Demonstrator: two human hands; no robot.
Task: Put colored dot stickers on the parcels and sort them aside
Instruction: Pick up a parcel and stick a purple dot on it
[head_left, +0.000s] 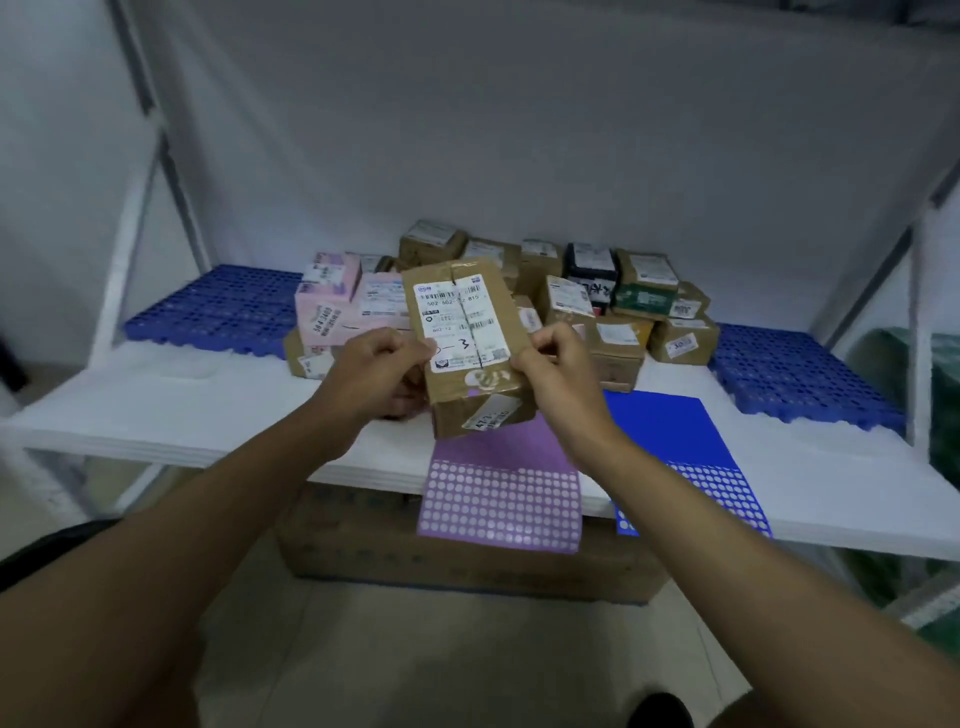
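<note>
A brown cardboard parcel (467, 343) with a white shipping label is lifted above the white table, its label side facing me. My left hand (376, 371) grips its left edge, fingers curled round it. My right hand (558, 364) pinches its right edge. Below the parcel a purple dot sticker sheet (498, 499) hangs over the table's front edge. A blue dot sticker sheet (675, 441) lies to its right, partly hidden by my right forearm. Behind, a pile of parcels (597, 296) holds brown, pink, black and green boxes.
The white table (182, 405) stands between slanted metal frame posts. Blue plastic grid pallets lie at the back left (218, 312) and back right (800, 374). A large cardboard box (467, 561) sits on the floor under the table. Green bagged goods (935, 415) are at the far right.
</note>
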